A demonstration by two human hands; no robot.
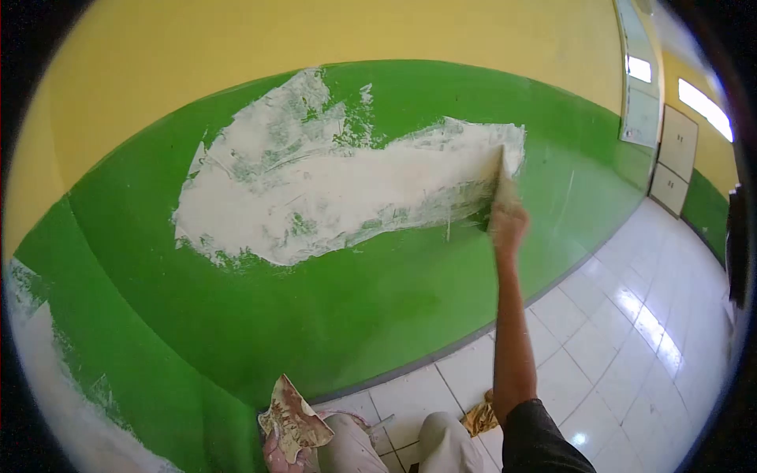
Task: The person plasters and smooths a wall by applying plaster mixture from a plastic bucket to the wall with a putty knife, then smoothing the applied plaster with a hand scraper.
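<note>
My right hand (pixel 510 225) reaches up to the wall, its fingers wrapped round a putty knife (pixel 505 172). The blade lies against the right end of a broad white putty patch (pixel 339 185) on the green wall (pixel 378 292). At the bottom of the view, my left hand (pixel 277 456) is closed on a putty-stained plate (pixel 298 418), beside my left knee. Most of that hand is cut off by the frame's edge or hidden by the plate.
White floor tiles (pixel 583 347) run along the wall's base. A pink rim (pixel 347 413) shows by my knees, and a brownish crumpled item (pixel 479 416) lies near my right leg. More white putty (pixel 55 378) covers the wall at left. A pale cabinet (pixel 674 158) stands far right.
</note>
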